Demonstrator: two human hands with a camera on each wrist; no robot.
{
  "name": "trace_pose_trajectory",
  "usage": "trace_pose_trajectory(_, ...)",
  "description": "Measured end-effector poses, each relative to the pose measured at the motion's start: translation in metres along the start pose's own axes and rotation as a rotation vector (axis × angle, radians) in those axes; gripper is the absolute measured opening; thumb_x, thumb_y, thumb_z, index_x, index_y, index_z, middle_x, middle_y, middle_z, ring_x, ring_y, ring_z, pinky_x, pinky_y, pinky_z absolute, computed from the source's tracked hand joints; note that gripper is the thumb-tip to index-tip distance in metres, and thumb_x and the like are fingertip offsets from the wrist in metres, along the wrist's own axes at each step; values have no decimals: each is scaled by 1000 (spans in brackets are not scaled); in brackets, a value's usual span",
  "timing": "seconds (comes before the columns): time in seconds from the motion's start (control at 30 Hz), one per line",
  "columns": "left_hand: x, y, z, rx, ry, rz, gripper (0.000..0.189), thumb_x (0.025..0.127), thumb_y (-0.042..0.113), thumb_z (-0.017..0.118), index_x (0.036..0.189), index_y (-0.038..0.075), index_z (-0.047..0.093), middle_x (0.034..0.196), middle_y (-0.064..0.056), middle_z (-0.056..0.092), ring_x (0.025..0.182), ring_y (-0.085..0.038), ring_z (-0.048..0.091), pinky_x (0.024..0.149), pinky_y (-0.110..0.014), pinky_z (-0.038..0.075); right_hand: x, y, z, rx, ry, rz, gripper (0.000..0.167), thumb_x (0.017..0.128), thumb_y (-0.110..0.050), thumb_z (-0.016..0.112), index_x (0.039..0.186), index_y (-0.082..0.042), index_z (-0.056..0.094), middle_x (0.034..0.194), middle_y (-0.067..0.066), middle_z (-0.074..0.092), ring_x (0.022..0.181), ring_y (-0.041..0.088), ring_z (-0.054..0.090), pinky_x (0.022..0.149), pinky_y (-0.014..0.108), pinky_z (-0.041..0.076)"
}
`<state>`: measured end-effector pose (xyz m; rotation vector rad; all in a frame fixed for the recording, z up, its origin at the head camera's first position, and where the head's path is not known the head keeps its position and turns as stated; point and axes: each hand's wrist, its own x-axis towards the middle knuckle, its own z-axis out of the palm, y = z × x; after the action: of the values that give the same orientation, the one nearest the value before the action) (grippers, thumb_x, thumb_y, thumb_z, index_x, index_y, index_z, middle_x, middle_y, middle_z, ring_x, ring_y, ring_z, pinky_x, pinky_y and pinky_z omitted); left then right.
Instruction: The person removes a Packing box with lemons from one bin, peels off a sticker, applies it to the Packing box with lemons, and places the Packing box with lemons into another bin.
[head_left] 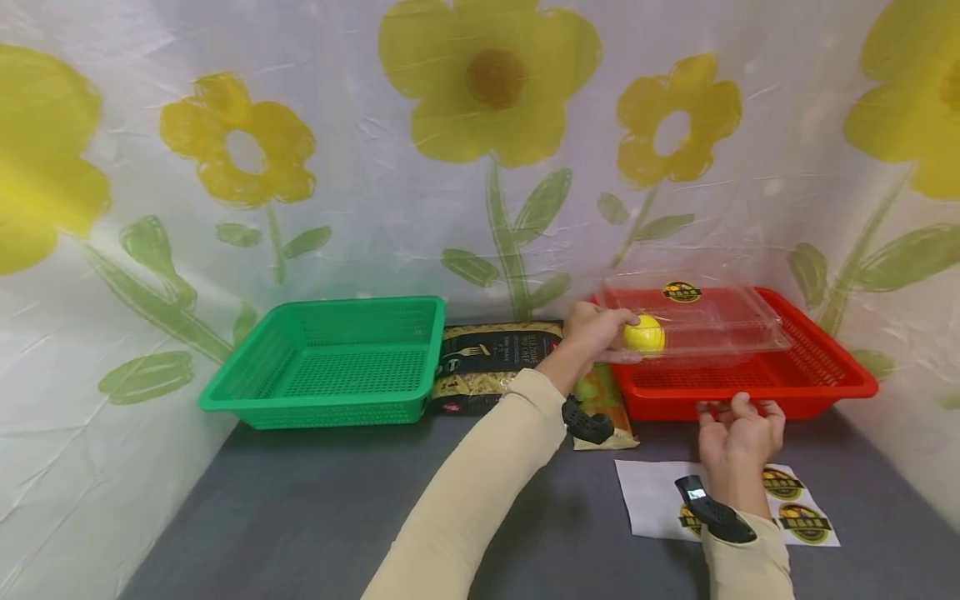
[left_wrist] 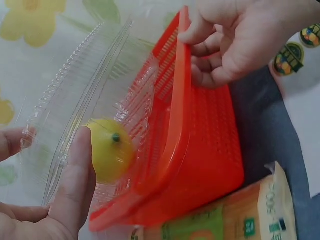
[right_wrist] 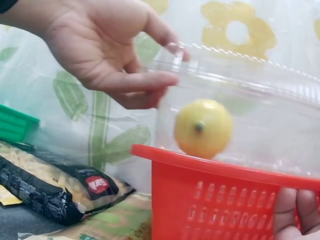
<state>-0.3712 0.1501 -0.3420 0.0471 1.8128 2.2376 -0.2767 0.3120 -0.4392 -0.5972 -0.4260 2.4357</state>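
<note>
A clear plastic clamshell box (head_left: 720,321) with a round sticker on its lid is over the red basket (head_left: 750,392). Inside the box lies a yellow lemon-like fruit (left_wrist: 112,150) with a green stem spot. My left hand (head_left: 596,329) grips the box by its left end, thumb on one side and fingers on the other. With curled fingers my right hand (head_left: 738,437) holds the front rim of the red basket, as the left wrist view shows. Part of the box's underside is hidden behind the basket rim.
A green basket (head_left: 322,412) stands at the left. Between the baskets lie a pasta bag (head_left: 495,358) and an orange-green packet (head_left: 603,408). In front of the red basket is a white sheet (head_left: 652,500) of round stickers. A flowered curtain hangs behind.
</note>
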Motion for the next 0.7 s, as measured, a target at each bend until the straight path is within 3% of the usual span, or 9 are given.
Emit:
trace_pose_trajectory(0.07, -1, -2, 7, 14, 9, -5, 39, 84, 4, 74, 60, 13, 44, 51, 3, 27, 37, -14, 39, 50, -39, 61, 0, 1, 0, 3, 3, -5, 33, 100, -7, 58, 123, -28, 45, 126, -3, 45, 110, 17, 45, 89, 32, 50)
trace_pose_trajectory(0.17, -3, -5, 17, 49, 27, -16, 29, 85, 6, 76, 69, 9, 52, 58, 0, 41, 42, -21, 56, 53, -41, 61, 2, 3, 0, 4, -7, -24, 31, 101, -8, 58, 122, -26, 45, 128, -3, 45, 111, 17, 45, 85, 32, 50)
trace_pose_trajectory(0.27, -4, -9, 24, 77, 57, -30, 21, 84, 7, 78, 82, 3, 57, 74, -7, 57, 59, -31, 71, 58, -44, 62, 3, 4, 2, -2, -15, -42, 29, 101, -8, 58, 119, -25, 45, 125, -2, 46, 109, 18, 45, 80, 31, 50)
trace_pose_trajectory(0.37, -4, -14, 26, 118, 93, -61, 25, 84, 9, 80, 94, 1, 59, 87, -10, 62, 71, -36, 75, 62, -44, 62, 4, 5, 4, -7, -7, -50, 30, 100, -7, 59, 121, -26, 46, 126, -3, 47, 110, 18, 45, 79, 31, 51)
trace_pose_trajectory(0.5, -5, -18, 25, 231, 125, -89, 30, 82, 14, 82, 98, 4, 58, 85, -8, 62, 63, -32, 74, 59, -38, 62, 2, 7, 4, -22, 10, -54, 34, 100, -8, 59, 126, -27, 46, 133, -4, 47, 114, 18, 46, 83, 31, 52)
trace_pose_trajectory(0.7, -6, -23, 27, 352, 123, -59, 31, 83, 19, 83, 99, 6, 61, 85, -4, 63, 54, -24, 71, 54, -32, 60, 1, 7, 2, -48, 17, -69, 39, 100, -8, 59, 132, -27, 45, 142, -5, 45, 119, 19, 45, 87, 31, 52)
